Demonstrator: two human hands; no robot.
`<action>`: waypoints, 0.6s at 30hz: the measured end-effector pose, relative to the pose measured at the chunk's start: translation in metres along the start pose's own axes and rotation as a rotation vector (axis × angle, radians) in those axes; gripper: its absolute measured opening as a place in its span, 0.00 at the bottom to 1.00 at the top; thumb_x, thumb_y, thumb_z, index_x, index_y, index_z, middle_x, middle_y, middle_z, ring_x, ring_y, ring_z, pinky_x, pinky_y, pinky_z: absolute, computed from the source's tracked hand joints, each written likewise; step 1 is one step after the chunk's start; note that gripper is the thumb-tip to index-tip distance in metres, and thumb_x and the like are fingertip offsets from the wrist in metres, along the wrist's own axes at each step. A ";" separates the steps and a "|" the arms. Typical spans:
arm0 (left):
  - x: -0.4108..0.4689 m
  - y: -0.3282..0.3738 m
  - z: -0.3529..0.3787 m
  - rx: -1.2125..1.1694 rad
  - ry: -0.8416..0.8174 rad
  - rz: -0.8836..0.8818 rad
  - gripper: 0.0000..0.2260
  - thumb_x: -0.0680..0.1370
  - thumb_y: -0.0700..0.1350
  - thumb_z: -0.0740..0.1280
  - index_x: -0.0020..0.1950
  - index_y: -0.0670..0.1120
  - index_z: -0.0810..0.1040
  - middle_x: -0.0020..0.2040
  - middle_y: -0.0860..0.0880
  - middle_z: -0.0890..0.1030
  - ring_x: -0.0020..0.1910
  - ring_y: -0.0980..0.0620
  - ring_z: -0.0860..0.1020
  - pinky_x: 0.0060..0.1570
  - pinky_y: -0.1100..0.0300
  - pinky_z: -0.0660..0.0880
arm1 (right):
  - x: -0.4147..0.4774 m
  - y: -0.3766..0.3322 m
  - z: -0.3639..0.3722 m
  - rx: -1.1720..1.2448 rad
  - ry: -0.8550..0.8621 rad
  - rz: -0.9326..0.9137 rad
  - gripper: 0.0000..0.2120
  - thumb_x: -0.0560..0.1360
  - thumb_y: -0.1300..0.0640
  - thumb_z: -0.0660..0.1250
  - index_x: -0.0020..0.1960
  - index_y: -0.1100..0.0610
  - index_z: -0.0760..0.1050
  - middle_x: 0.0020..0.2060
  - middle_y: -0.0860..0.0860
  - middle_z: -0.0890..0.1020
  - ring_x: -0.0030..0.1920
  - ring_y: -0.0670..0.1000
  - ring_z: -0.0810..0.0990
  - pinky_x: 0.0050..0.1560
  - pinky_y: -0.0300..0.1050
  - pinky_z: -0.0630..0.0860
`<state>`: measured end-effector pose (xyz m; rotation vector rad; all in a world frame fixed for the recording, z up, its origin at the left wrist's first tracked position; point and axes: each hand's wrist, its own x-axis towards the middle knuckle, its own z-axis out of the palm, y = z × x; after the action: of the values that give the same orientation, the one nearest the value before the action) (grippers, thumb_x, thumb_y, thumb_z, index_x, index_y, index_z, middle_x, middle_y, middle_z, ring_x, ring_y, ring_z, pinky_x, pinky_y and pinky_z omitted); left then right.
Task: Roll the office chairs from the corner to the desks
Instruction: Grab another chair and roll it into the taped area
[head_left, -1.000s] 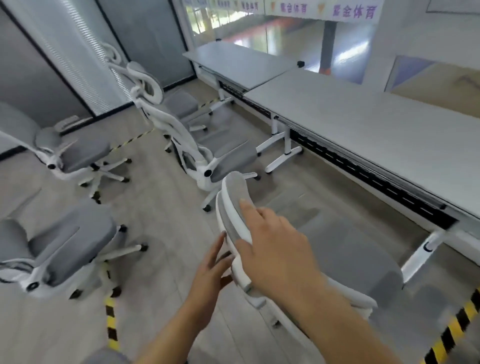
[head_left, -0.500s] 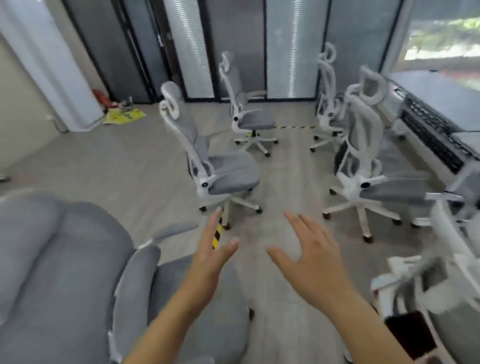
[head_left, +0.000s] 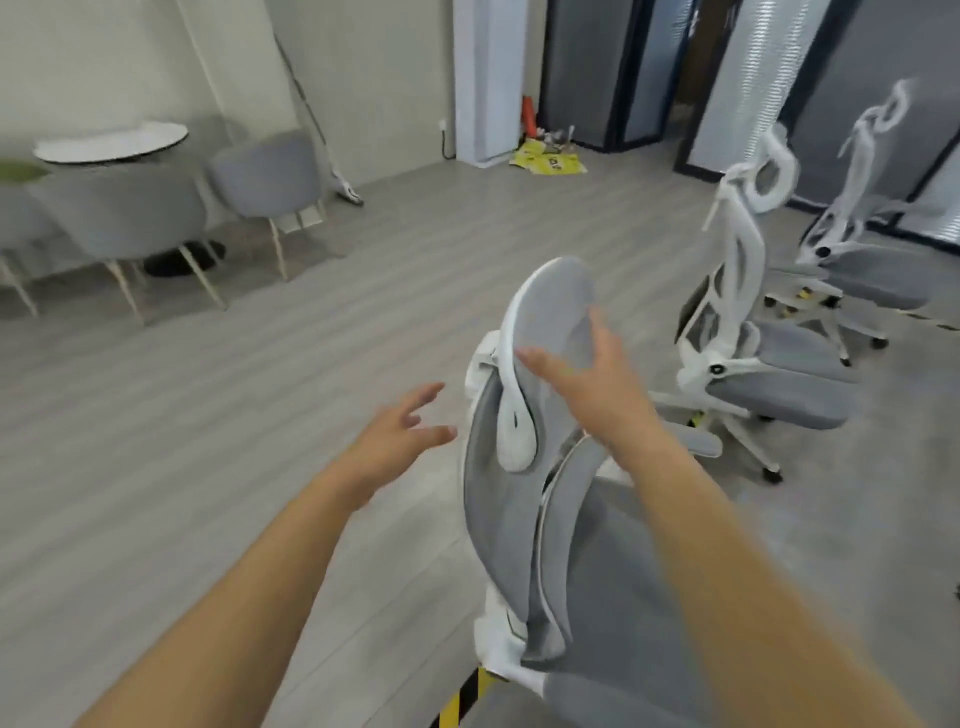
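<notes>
The grey wood floor (head_left: 260, 415) fills most of the view. A grey and white office chair (head_left: 524, 519) stands close in front of the person, its back facing them. Two more chairs (head_left: 769, 374) stand to the right, well apart from it. A round surface (head_left: 111, 139) with soft grey seats (head_left: 130, 218) is far off on the left. The right hand (head_left: 587, 379) is open, fingers spread over the headrest (head_left: 556, 317). The left hand (head_left: 400, 431) is open too, holding nothing, just beside the chair's back.
</notes>
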<state>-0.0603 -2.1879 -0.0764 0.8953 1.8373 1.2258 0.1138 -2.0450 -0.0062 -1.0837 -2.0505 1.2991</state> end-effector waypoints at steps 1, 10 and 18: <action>0.014 -0.013 0.002 -0.055 -0.073 -0.066 0.27 0.73 0.48 0.73 0.68 0.63 0.70 0.71 0.58 0.70 0.69 0.54 0.70 0.65 0.50 0.72 | 0.025 -0.006 0.012 0.010 -0.020 0.040 0.54 0.61 0.31 0.73 0.78 0.49 0.53 0.75 0.50 0.62 0.73 0.53 0.63 0.71 0.56 0.64; 0.132 -0.007 -0.007 -0.061 -0.569 -0.120 0.19 0.79 0.35 0.64 0.64 0.54 0.80 0.67 0.56 0.77 0.63 0.53 0.77 0.55 0.50 0.79 | 0.131 0.041 0.002 0.156 -0.035 0.228 0.55 0.53 0.43 0.73 0.75 0.44 0.51 0.70 0.49 0.66 0.65 0.55 0.71 0.63 0.59 0.73; 0.367 0.067 0.011 0.398 -0.520 0.190 0.19 0.78 0.39 0.68 0.60 0.62 0.78 0.64 0.61 0.77 0.61 0.59 0.76 0.61 0.54 0.75 | 0.203 0.057 -0.016 0.042 0.100 0.281 0.61 0.55 0.33 0.67 0.77 0.43 0.35 0.77 0.41 0.43 0.77 0.49 0.48 0.74 0.56 0.56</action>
<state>-0.2181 -1.8501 -0.0886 1.4788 1.6079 0.6422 0.0303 -1.8563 -0.0534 -1.4275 -1.8386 1.3820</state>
